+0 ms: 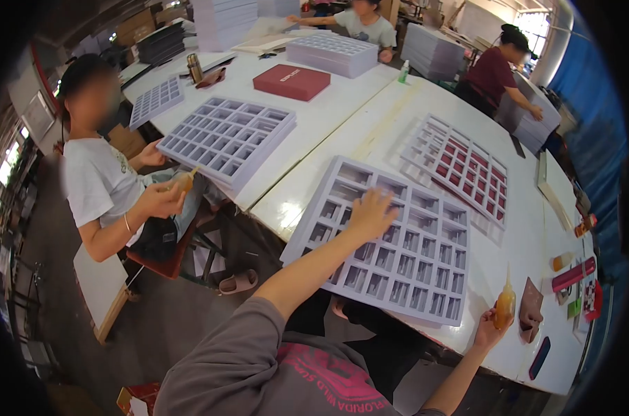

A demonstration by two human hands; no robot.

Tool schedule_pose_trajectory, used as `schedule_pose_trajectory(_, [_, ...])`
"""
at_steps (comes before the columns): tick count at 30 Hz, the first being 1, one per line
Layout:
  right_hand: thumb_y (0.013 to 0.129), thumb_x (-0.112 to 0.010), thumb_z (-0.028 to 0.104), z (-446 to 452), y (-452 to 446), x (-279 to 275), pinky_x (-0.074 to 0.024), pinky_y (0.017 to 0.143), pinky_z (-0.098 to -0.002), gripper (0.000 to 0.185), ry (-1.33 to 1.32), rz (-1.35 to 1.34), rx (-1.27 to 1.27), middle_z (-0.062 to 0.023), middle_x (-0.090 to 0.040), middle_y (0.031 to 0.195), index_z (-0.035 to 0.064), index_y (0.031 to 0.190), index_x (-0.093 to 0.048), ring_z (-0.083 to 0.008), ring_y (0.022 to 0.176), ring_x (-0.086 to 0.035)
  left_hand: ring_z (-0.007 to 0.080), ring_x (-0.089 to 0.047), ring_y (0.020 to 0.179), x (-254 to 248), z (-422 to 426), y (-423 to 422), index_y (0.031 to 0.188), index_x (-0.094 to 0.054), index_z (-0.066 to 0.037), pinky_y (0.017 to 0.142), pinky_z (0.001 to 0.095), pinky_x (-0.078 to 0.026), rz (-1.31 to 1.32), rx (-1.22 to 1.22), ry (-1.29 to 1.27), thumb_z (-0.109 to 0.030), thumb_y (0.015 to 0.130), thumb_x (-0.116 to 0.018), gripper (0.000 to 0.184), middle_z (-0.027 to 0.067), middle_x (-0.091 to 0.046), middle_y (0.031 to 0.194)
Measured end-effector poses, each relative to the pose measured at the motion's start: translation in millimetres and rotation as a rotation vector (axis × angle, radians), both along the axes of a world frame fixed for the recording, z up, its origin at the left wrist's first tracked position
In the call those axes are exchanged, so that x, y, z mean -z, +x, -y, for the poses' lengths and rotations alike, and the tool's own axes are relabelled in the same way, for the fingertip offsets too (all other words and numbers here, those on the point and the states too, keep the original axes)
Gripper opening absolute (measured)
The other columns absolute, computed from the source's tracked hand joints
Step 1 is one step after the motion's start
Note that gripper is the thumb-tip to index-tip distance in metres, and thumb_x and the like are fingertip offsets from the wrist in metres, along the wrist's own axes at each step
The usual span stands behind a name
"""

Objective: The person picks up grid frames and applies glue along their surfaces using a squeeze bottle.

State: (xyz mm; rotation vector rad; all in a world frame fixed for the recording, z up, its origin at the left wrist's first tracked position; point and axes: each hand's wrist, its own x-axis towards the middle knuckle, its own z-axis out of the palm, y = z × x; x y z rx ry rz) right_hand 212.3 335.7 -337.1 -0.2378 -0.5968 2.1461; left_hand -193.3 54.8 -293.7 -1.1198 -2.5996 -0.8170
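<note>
My left hand (374,214) lies over the upper part of a white compartment tray (405,239), its fingers spread and slightly blurred. That tray rests on top of a stack of similar trays at the table's near edge. To the right, my right hand (493,328) is wrapped round a glue bottle (505,307) filled with amber liquid, its thin nozzle pointing up. Beyond the stack, another white grid tray (460,163) lies at an angle, with dark red showing through many of its openings.
A co-worker at the left (106,173) holds a similar bottle (185,180) beside a tray stack (231,135). Two more people stand farther back. A red box (291,82) lies mid-table. A brown pouch (531,310) and a phone (539,358) are near my right hand.
</note>
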Motion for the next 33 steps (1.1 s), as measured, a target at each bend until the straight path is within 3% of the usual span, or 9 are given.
schedule_pose_trajectory(2, [0.089,-0.059,0.034,2,2,1,-0.0468,0.078,-0.0305,0.054,0.004,0.004,0.004,-0.0183,-0.051,0.126,0.0015,0.131,-0.044,-0.0230,0.090,-0.057,0.0368,-0.024,0.134,-2,5,13,0.116,-0.060,-0.008,0.096,0.0599,-0.027,-0.017,0.120,-0.232,-0.045,0.085,-0.055,0.049,0.0204,-0.033,0.142])
schedule_pose_trajectory(3, [0.090,-0.059,0.033,1,0,1,-0.0467,0.078,-0.0305,0.055,0.009,-0.001,0.004,-0.0185,-0.050,0.127,0.0015,0.131,-0.043,-0.0231,0.090,-0.057,0.0360,-0.024,0.135,4,3,11,0.106,-0.065,-0.007,0.097,0.0591,-0.026,0.005,0.104,-0.138,-0.045,0.083,-0.058,0.045,0.0196,-0.035,0.141])
schedule_pose_trajectory(15, [0.089,-0.059,0.032,-6,5,9,-0.0464,0.079,-0.0290,0.057,0.056,0.025,0.022,-0.0191,-0.046,0.132,-0.0001,0.132,-0.041,-0.0224,0.093,-0.057,0.0283,-0.032,0.131,17,7,3,0.102,-0.065,-0.009,0.100,0.0501,-0.026,0.076,0.130,0.118,-0.028,0.081,-0.063,0.029,0.0138,-0.045,0.135])
schedule_pose_trajectory(21, [0.090,-0.058,0.034,0,-2,3,-0.0447,0.076,-0.0279,0.053,0.029,0.071,0.070,-0.0175,-0.049,0.128,0.0013,0.130,-0.044,-0.0203,0.088,-0.055,0.0285,-0.037,0.128,18,8,1,0.100,-0.065,-0.009,0.101,0.0459,-0.027,0.112,0.149,0.191,-0.025,0.081,-0.062,0.026,0.0138,-0.050,0.129])
schedule_pose_trajectory(24, [0.090,-0.057,0.035,-2,-1,4,-0.0443,0.074,-0.0284,0.052,0.035,0.039,0.022,-0.0164,-0.053,0.124,0.0015,0.127,-0.047,-0.0199,0.085,-0.056,0.0294,-0.041,0.124,15,7,2,0.099,-0.066,-0.008,0.098,0.0474,-0.032,0.096,0.136,0.173,-0.025,0.080,-0.062,0.026,0.0141,-0.051,0.127])
schedule_pose_trajectory(25, [0.090,-0.057,0.036,-7,1,10,-0.0442,0.073,-0.0288,0.051,0.047,0.024,-0.011,-0.0158,-0.054,0.122,0.0016,0.126,-0.048,-0.0198,0.085,-0.056,0.0313,-0.049,0.116,24,5,-3,0.097,-0.066,-0.007,0.094,0.0463,-0.038,-0.013,0.153,0.217,-0.025,0.079,-0.062,0.026,0.0145,-0.055,0.121])
schedule_pose_trajectory(27, [0.089,-0.058,0.037,-16,11,19,-0.0444,0.073,-0.0302,0.050,0.033,0.008,-0.009,-0.0157,-0.056,0.121,0.0013,0.124,-0.051,-0.0203,0.085,-0.056,0.0306,-0.050,0.113,29,0,-5,0.095,-0.066,-0.008,0.091,0.0478,-0.039,0.069,0.163,0.300,-0.023,0.078,-0.061,0.023,0.0137,-0.056,0.118])
schedule_pose_trajectory(31, [0.088,-0.059,0.039,3,1,-1,-0.0447,0.074,-0.0309,0.050,-0.073,0.033,0.072,-0.0151,-0.058,0.117,0.0025,0.122,-0.053,-0.0202,0.084,-0.056,0.0323,-0.058,0.099,22,2,-10,0.088,-0.066,-0.005,0.086,0.0392,-0.045,0.044,0.134,0.546,-0.012,0.078,-0.061,0.013,0.0142,-0.062,0.106])
schedule_pose_trajectory(33, [0.087,-0.060,0.040,2,2,-1,-0.0447,0.073,-0.0305,0.050,-0.100,0.039,0.099,-0.0143,-0.058,0.114,0.0033,0.120,-0.054,-0.0198,0.084,-0.056,0.0318,-0.058,0.098,14,12,-21,0.088,-0.066,-0.005,0.087,0.0384,-0.045,0.265,0.198,0.548,-0.011,0.080,-0.061,0.012,0.0136,-0.062,0.103])
